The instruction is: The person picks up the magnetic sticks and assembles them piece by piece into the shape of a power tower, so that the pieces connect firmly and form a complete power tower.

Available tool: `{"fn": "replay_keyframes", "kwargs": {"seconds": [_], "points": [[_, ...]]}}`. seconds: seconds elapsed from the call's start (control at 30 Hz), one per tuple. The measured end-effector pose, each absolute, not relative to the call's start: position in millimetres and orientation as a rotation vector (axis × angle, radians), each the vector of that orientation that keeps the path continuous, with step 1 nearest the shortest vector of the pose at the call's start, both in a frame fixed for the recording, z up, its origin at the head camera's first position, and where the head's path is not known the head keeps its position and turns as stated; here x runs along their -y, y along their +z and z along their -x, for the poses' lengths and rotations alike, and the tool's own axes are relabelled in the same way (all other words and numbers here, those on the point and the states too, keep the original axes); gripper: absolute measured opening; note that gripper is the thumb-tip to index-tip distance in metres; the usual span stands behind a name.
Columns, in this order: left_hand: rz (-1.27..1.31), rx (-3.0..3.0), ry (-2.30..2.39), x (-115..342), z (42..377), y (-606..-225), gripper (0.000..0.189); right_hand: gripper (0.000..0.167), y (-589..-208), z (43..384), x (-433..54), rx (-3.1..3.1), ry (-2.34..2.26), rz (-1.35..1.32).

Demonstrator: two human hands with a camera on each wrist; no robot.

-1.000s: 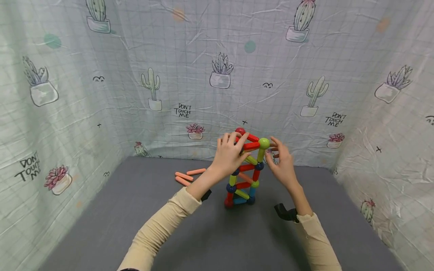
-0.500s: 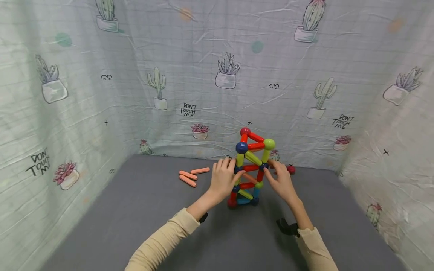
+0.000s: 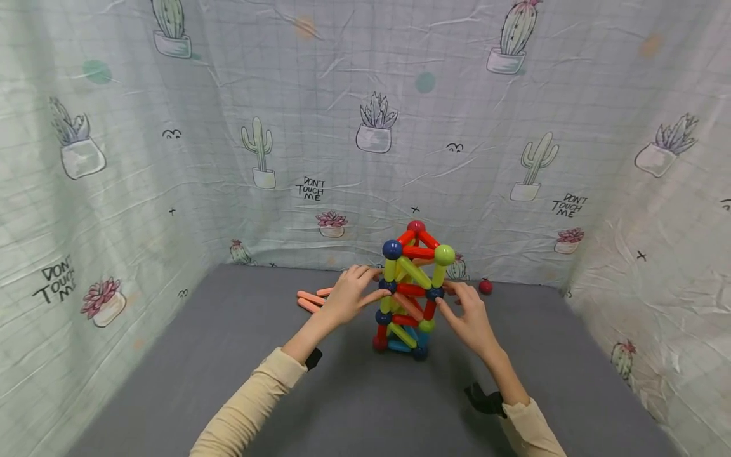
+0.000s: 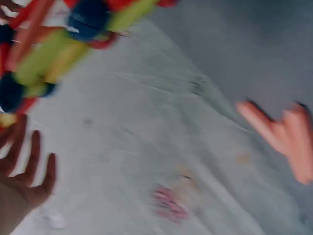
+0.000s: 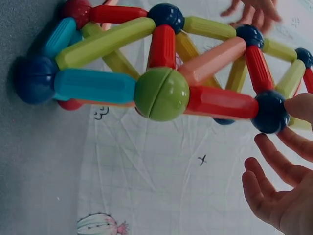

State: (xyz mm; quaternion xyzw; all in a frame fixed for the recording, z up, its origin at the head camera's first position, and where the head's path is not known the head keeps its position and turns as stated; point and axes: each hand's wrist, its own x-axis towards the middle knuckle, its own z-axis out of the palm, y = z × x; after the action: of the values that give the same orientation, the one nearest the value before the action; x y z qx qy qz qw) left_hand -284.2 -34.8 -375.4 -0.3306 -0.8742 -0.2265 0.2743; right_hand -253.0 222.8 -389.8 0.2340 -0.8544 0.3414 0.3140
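A tall tower of magnetic building sticks and balls (image 3: 408, 289) stands upright on the grey table. Its sticks are red, lime green, blue and salmon; a red, a dark blue and a lime ball crown it. My left hand (image 3: 345, 295) has thumb and forefinger about a dark blue ball (image 3: 388, 285) on the tower's left side. On the right side, my right hand (image 3: 469, 317) pinches another dark blue ball (image 5: 270, 111) between thumb and forefinger, its other fingers loose. In the blurred left wrist view, the left fingers (image 4: 34, 156) show partly beside the tower; the thumb is out of frame.
Several loose salmon sticks (image 3: 311, 298) lie on the table left of the tower, partly behind the left hand. A loose red ball (image 3: 485, 287) rests near the back right. A cactus-print curtain (image 3: 320, 152) encloses the table's back and sides.
Both hands have come down from the tower's top to the dark blue balls one level below. The tower has since turned slightly, its lime top ball coming forward.
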Motion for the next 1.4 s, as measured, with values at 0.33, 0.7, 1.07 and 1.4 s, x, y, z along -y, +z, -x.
{"fn": "replay_keyframes", "kwargs": {"seconds": [0.33, 0.7, 1.07, 1.4], "points": [[0.94, 2.49, -0.018, 134, 330, -472, 0.01, 0.033, -369, 257, -238, 2.125, 0.924, -0.618], [0.737, 2.522, 0.247, 150, 334, -489, 0.015, 0.038, -330, 263, -231, 1.928, 0.904, -0.731], [0.698, 2.25, -1.21, 52, 306, -314, 0.019, 0.028, -327, 267, -229, 1.996, 0.803, -0.777], [0.814, 2.077, -1.408, 5, 292, -257, 0.023, 0.03, -329, 268, -227, 2.005, 0.815, -0.793]]}}
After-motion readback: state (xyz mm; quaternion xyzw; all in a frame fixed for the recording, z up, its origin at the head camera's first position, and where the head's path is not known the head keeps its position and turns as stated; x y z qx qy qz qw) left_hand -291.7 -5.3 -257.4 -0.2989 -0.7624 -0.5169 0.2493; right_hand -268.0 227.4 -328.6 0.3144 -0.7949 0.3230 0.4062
